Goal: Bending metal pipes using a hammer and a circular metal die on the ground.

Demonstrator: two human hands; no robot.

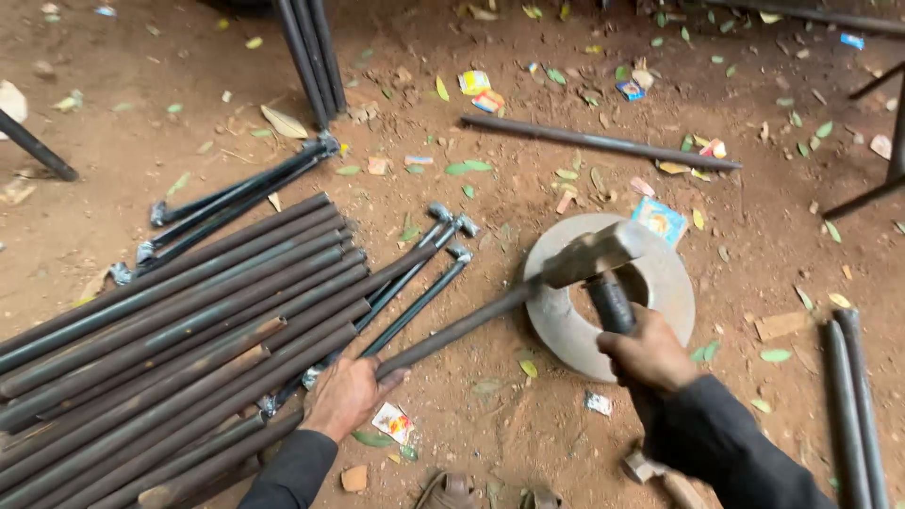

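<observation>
My right hand [649, 353] grips the dark handle of a heavy hammer [594, 254], whose square grey head hangs over a thick grey metal ring [660, 287] lying flat on the dirt. My left hand [347, 394] holds one long dark steel rod [452, 330] near its middle. The rod's far end rests on the ring's left rim, right under the hammer head. Both sleeves are dark.
A pile of several long steel rods [160, 349] lies at the left, with bent-end bars [419, 283] beside it. A single rod [599, 141] lies farther off, two more rods [853, 405] at the right. Leaves, wrappers and a wood scrap [781, 325] litter the dirt.
</observation>
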